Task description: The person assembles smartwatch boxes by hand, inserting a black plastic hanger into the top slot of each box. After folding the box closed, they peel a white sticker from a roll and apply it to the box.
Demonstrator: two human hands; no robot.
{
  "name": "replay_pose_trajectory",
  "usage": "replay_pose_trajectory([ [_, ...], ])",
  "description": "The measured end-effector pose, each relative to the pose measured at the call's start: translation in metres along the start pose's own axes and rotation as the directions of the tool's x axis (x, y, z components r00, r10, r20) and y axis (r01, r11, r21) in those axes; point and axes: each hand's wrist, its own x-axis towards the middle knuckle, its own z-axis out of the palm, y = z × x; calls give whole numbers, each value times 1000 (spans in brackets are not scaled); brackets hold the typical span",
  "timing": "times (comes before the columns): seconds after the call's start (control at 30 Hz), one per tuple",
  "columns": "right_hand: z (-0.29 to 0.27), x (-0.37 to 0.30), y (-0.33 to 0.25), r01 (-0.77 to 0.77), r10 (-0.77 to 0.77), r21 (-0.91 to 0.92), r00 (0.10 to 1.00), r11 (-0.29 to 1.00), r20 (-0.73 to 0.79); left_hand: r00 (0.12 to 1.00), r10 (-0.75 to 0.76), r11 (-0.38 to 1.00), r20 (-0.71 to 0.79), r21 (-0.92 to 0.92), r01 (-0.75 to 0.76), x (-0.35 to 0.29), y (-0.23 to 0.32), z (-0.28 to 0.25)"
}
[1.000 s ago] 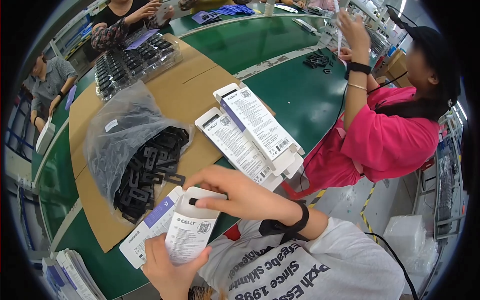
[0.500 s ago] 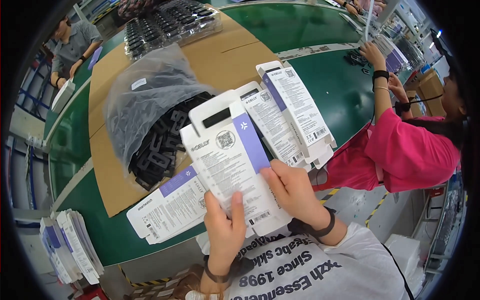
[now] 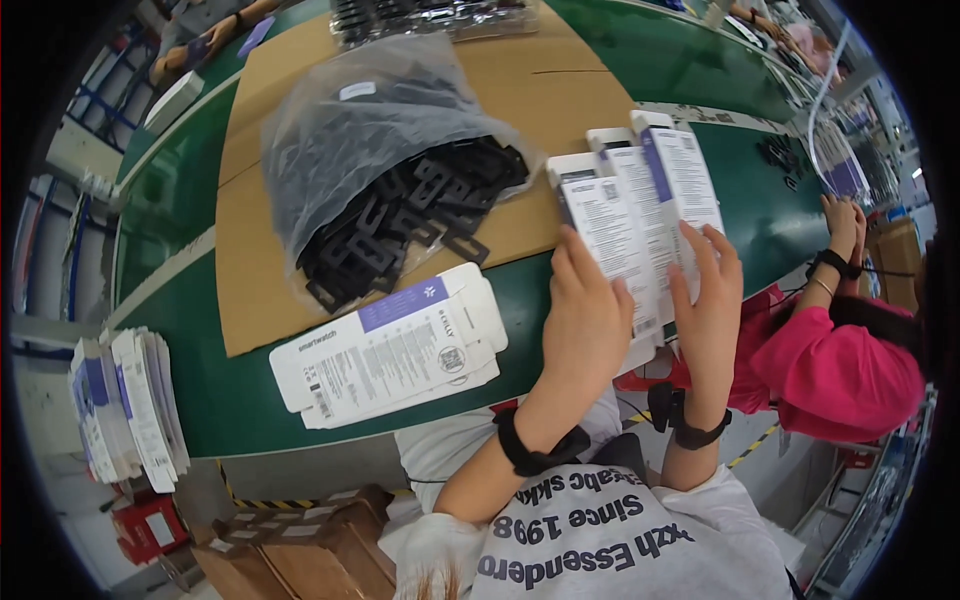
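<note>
Three flat white-and-purple cartons (image 3: 611,225) lie side by side, overlapping, at the right of the green table. My left hand (image 3: 588,325) rests over the left edge of the leftmost carton, fingers stretched upward and thumb apart on its face. My right hand (image 3: 712,310) lies over the lower part of the rightmost carton (image 3: 688,180), its fingers spread. Neither hand is wrapped round a carton. To the left, a small stack of similar flat cartons (image 3: 385,352) lies near the table's front edge.
A grey plastic bag (image 3: 365,120) spilling black plastic inserts (image 3: 400,220) lies on a brown cardboard sheet (image 3: 245,260). Clear trays (image 3: 430,18) stand behind it. More cartons (image 3: 140,400) are stacked at far left. A co-worker in pink (image 3: 840,365) sits at right.
The carton my hands held up now lies at the left of the two cartons on the right. Both hands moved right with it and loosened. The view has shifted.
</note>
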Motion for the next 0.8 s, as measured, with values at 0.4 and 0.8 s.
replay_pose_trajectory([
  [0.4,67,25,-122,162,-258,365,937,917,233,967,175,799,184,548,-249,-36,-68,-206],
  [0.8,58,24,-113,210,-333,343,873,916,355,936,62,873,348,436,-220,-33,-102,-223],
])
